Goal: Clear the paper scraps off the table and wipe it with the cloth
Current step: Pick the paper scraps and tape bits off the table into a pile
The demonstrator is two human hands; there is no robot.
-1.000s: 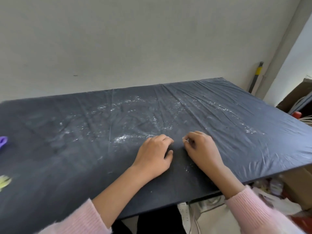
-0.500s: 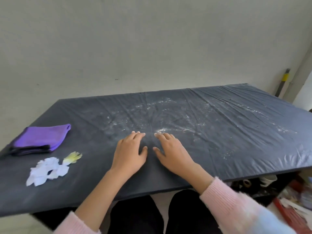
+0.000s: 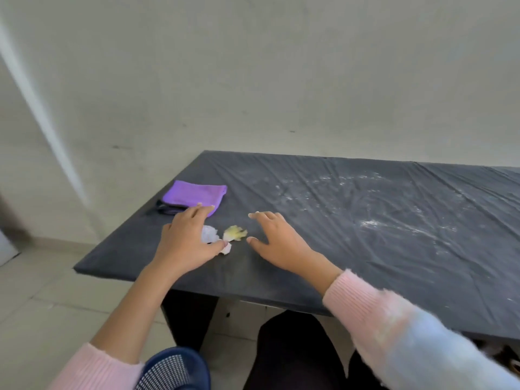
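Shows white and yellow paper scraps (image 3: 235, 233) lying on the table (image 3: 365, 249) just nearer than the purple cloth (image 3: 194, 194). With left hand (image 3: 185, 243) spread over the white pieces and right hand (image 3: 278, 243) spread beside the yellow one, no pinch evident. Best done by cupping both palms inward, then dragging the heap off the near edge, opposite the cloth, toward the blue basket (image 3: 174, 370) below. Ample open surface right of the cloth; table's left edge just beyond it.

One head-worn camera looks forward and down from close above the near left end of the black cloth-covered table (image 3: 365, 263), facing the plain pale wall (image 3: 281, 66).
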